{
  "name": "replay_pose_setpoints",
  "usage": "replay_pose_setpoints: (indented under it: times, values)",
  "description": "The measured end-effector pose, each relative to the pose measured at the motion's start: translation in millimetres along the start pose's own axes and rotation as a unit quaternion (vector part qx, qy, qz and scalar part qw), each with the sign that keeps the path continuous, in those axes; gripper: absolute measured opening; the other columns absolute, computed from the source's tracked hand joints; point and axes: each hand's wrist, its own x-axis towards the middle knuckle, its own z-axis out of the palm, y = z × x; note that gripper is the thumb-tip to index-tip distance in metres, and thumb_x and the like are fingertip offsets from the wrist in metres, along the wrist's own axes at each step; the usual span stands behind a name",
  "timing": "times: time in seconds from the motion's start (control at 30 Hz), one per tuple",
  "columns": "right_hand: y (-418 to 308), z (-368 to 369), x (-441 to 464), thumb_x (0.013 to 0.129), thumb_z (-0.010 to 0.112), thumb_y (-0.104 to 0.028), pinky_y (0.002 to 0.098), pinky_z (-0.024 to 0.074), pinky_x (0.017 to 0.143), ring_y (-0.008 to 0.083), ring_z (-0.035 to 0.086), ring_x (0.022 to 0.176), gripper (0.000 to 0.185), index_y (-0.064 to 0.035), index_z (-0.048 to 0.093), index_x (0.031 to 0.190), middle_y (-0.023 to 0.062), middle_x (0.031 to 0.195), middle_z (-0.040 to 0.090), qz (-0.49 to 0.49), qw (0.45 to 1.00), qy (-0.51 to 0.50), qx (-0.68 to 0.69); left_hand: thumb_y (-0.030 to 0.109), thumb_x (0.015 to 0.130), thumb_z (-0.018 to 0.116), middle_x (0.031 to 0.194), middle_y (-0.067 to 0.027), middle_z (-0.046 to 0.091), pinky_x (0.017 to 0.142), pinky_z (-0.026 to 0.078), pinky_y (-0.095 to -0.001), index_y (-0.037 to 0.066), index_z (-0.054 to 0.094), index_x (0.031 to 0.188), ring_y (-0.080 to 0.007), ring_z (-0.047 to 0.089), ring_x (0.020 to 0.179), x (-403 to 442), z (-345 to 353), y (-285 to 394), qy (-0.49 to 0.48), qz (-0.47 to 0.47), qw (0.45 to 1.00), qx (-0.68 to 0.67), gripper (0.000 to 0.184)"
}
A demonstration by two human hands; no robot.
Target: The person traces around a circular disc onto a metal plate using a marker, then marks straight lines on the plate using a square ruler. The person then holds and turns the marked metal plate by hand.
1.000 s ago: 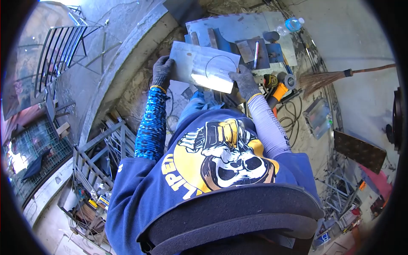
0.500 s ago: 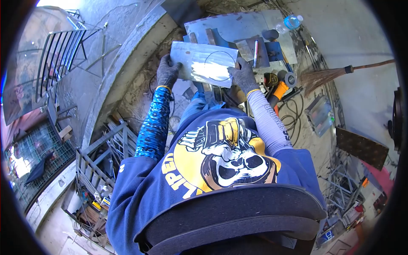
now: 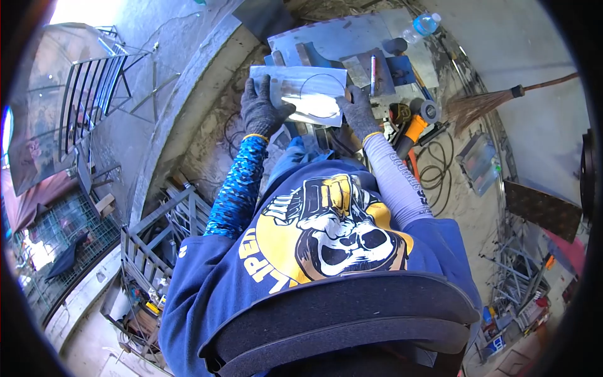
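A thin shiny metal sheet (image 3: pixel 282 81) with a circle drawn on its right half is in front of me, catching bright light. My gloved left hand (image 3: pixel 262 114) lies over its lower left corner, fingers spread and thumb stretched out. At the right edge, my gloved right hand (image 3: pixel 360 114) grips the sheet between thumb and fingers. Just beyond the right hand, a red and white marker (image 3: pixel 373 75) rests on a dark metal plate (image 3: pixel 384 87). An orange-bodied angle grinder (image 3: pixel 416 129) sits to the right of that hand.
A large metal sheet (image 3: pixel 333 34) lies on the far work surface, with a water bottle (image 3: pixel 427 24) at its right corner. A broom (image 3: pixel 483 100) leans in from the right. A black cable (image 3: pixel 436 173) coils on the floor. Metal frames (image 3: pixel 157 232) stand at the left.
My left hand has shifted from holding the sheet's left edge to lying spread over its lower left corner. The sheet has moved slightly left; my right hand keeps hold of it.
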Motion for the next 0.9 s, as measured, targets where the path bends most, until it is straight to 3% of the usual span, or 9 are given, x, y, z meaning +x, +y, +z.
replay_pose_setpoints:
  times: [0.07, 0.27, 0.53, 0.63, 0.67, 0.73, 0.8, 0.9]
  values:
    - [0.7, -0.4, 2.0, 0.080, 0.075, -0.018, 0.0438, 0.0503, 0.084, 0.0325, 0.065, 0.095, 0.038, 0.0044, 0.060, 0.106, 0.0219, 0.101, 0.066, 0.004, 1.000, -0.005, 0.014, 0.054, 0.064, 0.086, 0.159, -0.0239, 0.024, 0.115, 0.034, -0.0492, 0.019, 0.041, 0.151, -0.0456, 0.031, 0.143, 1.0, -5.5, 7.6, -0.062, -0.046, 0.996, 0.039, 0.104]
    - [10.7, 6.4, 6.5, 0.081, 0.070, -0.014, 0.0418, 0.0508, 0.087, 0.0316, 0.066, 0.097, 0.034, 0.0049, 0.060, 0.107, 0.0222, 0.103, 0.067, 0.020, 1.000, 0.000, -0.006, 0.057, 0.062, 0.086, 0.160, -0.0231, 0.024, 0.115, 0.034, -0.0506, 0.021, 0.043, 0.150, -0.0462, 0.030, 0.143, 2.2, -7.8, 11.4, -0.073, -0.055, 0.995, 0.047, 0.104]
    - [20.2, 4.5, 4.5, 0.079, 0.070, -0.013, 0.0410, 0.0511, 0.087, 0.0303, 0.066, 0.096, 0.036, 0.0044, 0.059, 0.110, 0.0207, 0.103, 0.067, 0.042, 0.996, -0.038, 0.063, 0.057, 0.064, 0.084, 0.160, -0.0216, 0.024, 0.115, 0.035, -0.0487, 0.022, 0.043, 0.150, -0.0462, 0.030, 0.142, -5.2, -9.1, 18.8, -0.097, -0.043, 0.993, 0.060, 0.101]
    - [25.3, 5.6, 2.9, 0.079, 0.069, -0.012, 0.0411, 0.0505, 0.087, 0.0306, 0.064, 0.098, 0.038, 0.0040, 0.058, 0.112, 0.0205, 0.105, 0.065, -0.005, 0.999, -0.028, 0.021, 0.058, 0.064, 0.084, 0.163, -0.0200, 0.019, 0.117, 0.029, -0.0557, 0.025, 0.038, 0.153, -0.0467, 0.024, 0.146, -6.7, -4.7, 21.3, -0.112, -0.032, 0.991, 0.063, 0.105]
    - [23.9, 4.8, 3.3, 0.079, 0.069, -0.012, 0.0411, 0.0505, 0.087, 0.0306, 0.064, 0.098, 0.038, 0.0040, 0.058, 0.112, 0.0205, 0.105, 0.065, -0.006, 0.999, -0.027, 0.020, 0.059, 0.064, 0.084, 0.164, -0.0189, 0.016, 0.116, 0.024, -0.0613, 0.026, 0.035, 0.154, -0.0467, 0.019, 0.148, -8.8, -1.7, 24.6, -0.088, 0.010, 0.990, 0.106, 0.108]
    - [22.3, 2.1, 3.7, 0.079, 0.071, -0.013, 0.0413, 0.0493, 0.090, 0.0316, 0.062, 0.101, 0.041, 0.0040, 0.057, 0.113, 0.0209, 0.108, 0.063, 0.043, 0.994, -0.065, 0.079, 0.060, 0.063, 0.084, 0.165, -0.0179, 0.013, 0.115, 0.019, -0.0669, 0.028, 0.031, 0.155, -0.0468, 0.014, 0.150, -12.1, 5.0, 31.2, -0.062, 0.052, 0.986, 0.146, 0.112]
    - [24.7, -0.2, 2.7, 0.079, 0.073, -0.014, 0.0415, 0.0490, 0.091, 0.0316, 0.062, 0.103, 0.043, 0.0043, 0.057, 0.114, 0.0213, 0.109, 0.063, 0.033, 0.996, -0.061, 0.059, 0.061, 0.063, 0.084, 0.166, -0.0162, 0.010, 0.112, 0.012, -0.0749, 0.029, 0.028, 0.157, -0.0462, 0.008, 0.151, -13.5, 10.5, 39.7, -0.153, 0.123, 0.973, 0.121, 0.114]
    - [27.5, -1.7, 4.1, 0.079, 0.075, -0.016, 0.0416, 0.0486, 0.093, 0.0316, 0.061, 0.105, 0.047, 0.0046, 0.057, 0.117, 0.0216, 0.112, 0.063, 0.023, 0.997, -0.057, 0.040, 0.059, 0.065, 0.084, 0.166, -0.0153, 0.011, 0.112, 0.013, -0.0748, 0.029, 0.026, 0.157, -0.0465, 0.008, 0.151, -16.7, 17.2, 42.1, -0.165, 0.129, 0.971, 0.116, 0.113]
